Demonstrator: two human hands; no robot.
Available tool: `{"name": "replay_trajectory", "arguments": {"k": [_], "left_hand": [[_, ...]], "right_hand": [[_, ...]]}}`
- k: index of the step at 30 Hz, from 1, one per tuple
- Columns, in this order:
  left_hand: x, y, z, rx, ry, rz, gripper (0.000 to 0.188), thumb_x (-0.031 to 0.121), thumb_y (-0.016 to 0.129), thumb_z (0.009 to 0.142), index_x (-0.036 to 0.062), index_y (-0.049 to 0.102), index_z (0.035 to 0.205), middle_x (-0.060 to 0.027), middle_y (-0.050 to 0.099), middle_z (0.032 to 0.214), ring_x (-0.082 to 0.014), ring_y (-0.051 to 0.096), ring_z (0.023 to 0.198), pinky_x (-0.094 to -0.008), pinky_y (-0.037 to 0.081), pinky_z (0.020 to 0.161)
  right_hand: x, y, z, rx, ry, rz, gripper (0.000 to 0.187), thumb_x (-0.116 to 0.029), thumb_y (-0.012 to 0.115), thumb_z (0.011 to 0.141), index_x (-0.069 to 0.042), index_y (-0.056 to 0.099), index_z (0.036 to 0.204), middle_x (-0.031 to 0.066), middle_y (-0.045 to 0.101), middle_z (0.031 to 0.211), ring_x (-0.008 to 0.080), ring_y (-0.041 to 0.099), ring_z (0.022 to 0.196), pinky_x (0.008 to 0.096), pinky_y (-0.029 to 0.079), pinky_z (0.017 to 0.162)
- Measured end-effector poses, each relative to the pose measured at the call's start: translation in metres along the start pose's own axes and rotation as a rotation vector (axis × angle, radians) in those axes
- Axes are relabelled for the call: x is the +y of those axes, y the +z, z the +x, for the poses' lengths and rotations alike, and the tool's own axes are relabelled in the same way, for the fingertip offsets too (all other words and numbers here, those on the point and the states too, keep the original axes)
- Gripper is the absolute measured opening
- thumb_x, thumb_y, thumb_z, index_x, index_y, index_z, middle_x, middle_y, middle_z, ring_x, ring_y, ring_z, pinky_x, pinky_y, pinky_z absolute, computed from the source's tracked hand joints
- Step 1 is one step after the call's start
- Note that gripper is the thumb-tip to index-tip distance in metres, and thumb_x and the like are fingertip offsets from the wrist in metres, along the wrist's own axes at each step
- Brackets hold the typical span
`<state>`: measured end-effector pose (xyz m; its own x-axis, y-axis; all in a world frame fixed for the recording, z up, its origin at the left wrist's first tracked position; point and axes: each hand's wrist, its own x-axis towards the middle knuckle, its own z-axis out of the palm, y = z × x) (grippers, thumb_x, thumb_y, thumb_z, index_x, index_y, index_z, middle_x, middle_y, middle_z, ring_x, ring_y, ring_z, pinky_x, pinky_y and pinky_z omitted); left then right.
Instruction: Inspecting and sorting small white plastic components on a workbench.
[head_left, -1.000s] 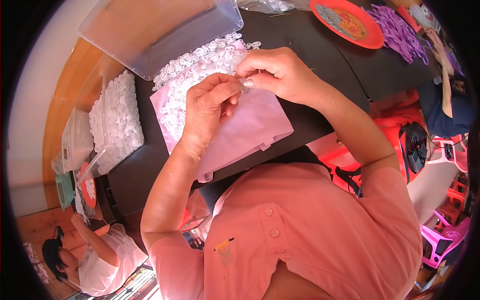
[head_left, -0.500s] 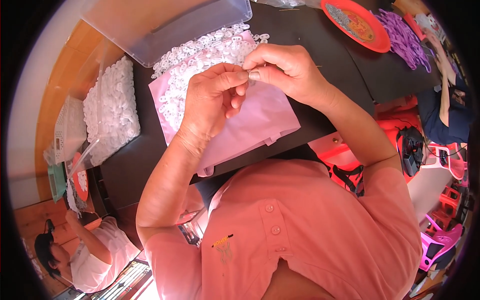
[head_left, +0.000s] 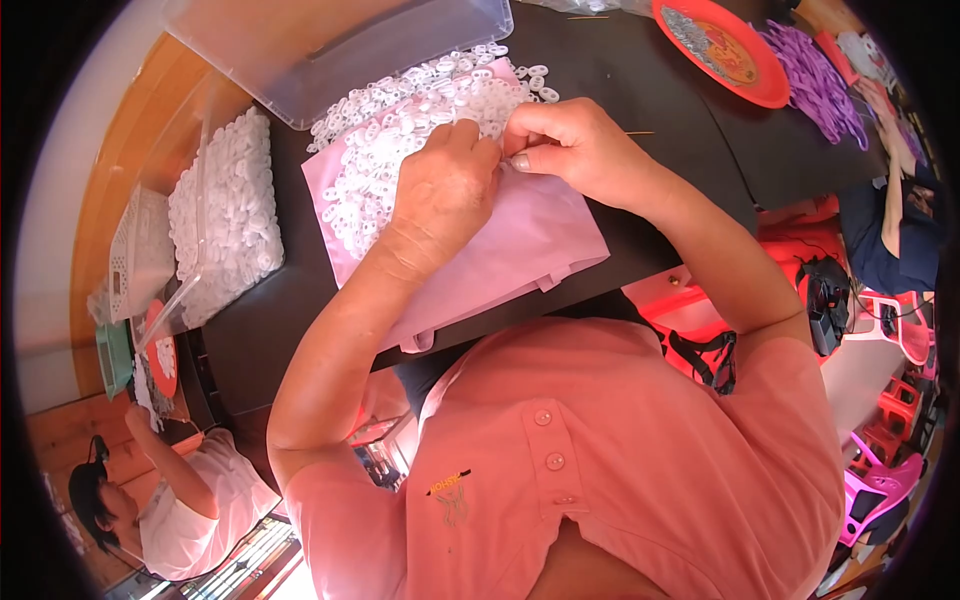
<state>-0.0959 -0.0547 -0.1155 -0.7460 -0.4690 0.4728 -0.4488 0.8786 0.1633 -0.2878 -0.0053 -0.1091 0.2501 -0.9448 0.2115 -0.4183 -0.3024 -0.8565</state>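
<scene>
A heap of small white oval plastic pieces with holes [head_left: 385,150] lies on a pink cloth bag [head_left: 520,235] spread over the dark table. Over the bag, my left hand [head_left: 450,185] is closed, knuckles up, its fingertips hidden from view. Just beside it, my right hand [head_left: 575,150] pinches with thumb and forefinger, almost touching the left. Whatever sits between the fingertips is too small and covered to make out.
A clear plastic bin [head_left: 340,60] stands behind the heap. To the left, a clear box holds more white pieces [head_left: 230,215]. An orange-red plate [head_left: 735,65] with small metal bits and a purple bundle [head_left: 815,85] lie at far right. Other people sit at both sides.
My left hand has turned over, so its back now faces up and its fingers are hidden. My right hand has shifted slightly right and down, still pinching.
</scene>
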Motion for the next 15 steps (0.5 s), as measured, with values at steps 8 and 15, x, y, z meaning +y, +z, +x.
{"name": "replay_trajectory", "arguments": {"k": [8,15], "left_hand": [[-0.001,-0.005,-0.003,-0.017,-0.104,-0.225,0.009,0.004,0.069,0.079,0.0031,0.063,0.086,-0.0061,0.061,0.079,-0.023,0.061,0.07,-0.0335,0.049,0.06],[0.012,-0.04,-0.001,-0.046,-0.828,-1.223,0.013,0.013,0.07,0.086,0.0004,0.068,0.089,0.0006,0.061,0.07,-0.006,0.052,0.059,-0.0214,0.039,0.05]], "right_hand": [[-0.003,-0.003,0.001,-0.014,0.07,0.018,0.005,-0.001,0.062,0.084,0.002,0.061,0.088,0.003,0.062,0.074,0.0088,0.055,0.071,0.0257,0.046,0.067],[-0.015,0.01,0.001,0.163,-0.166,0.124,0.006,-0.002,0.063,0.087,0.0,0.06,0.091,0.0038,0.062,0.077,0.0102,0.056,0.071,0.0258,0.046,0.066]]}}
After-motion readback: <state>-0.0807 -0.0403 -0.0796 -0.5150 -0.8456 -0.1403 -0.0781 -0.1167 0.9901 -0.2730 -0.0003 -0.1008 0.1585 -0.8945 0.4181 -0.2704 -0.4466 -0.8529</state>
